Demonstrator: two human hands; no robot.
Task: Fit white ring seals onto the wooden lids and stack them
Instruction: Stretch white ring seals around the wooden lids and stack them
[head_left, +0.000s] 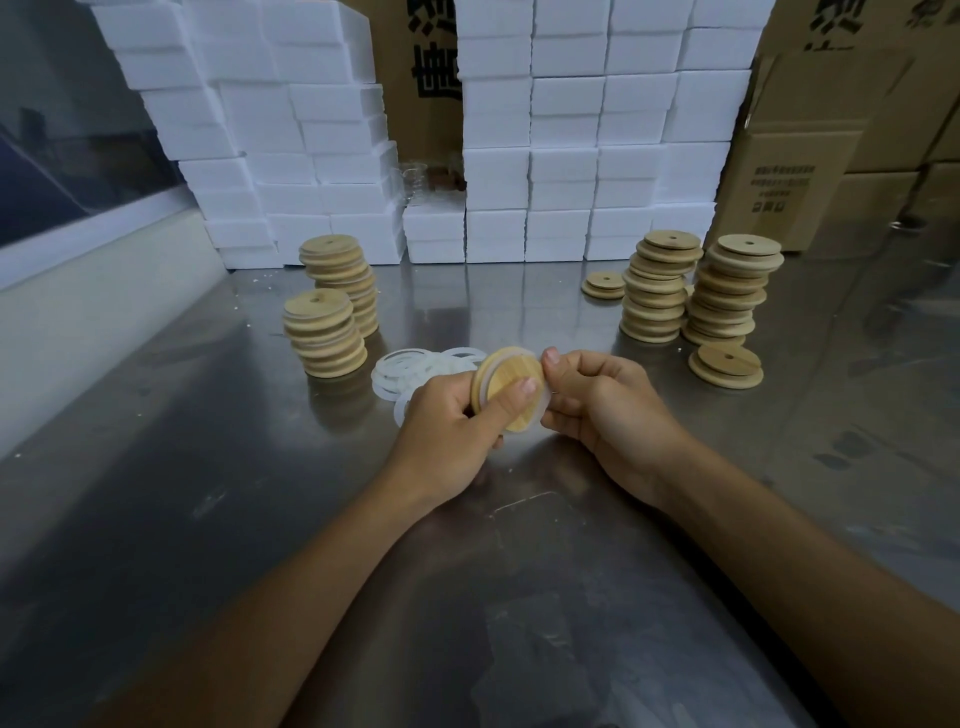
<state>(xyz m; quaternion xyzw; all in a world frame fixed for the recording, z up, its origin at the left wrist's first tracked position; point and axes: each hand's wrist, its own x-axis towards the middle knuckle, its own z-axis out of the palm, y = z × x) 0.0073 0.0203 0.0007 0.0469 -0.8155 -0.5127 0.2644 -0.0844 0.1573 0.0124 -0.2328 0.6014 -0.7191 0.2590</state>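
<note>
The left hand (447, 415) grips a wooden lid (511, 392) on edge above the table (208, 467), while the right hand (597, 400) pinches the white ring seal (546, 402) at its rim. Loose seals (410, 371) lie just behind, with lid stacks (324, 340) on both sides.

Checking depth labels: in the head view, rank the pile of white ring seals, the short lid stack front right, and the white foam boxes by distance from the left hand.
1. pile of white ring seals, just behind the left hand.
2. short lid stack, front right.
3. white foam boxes, table's far edge.
</note>
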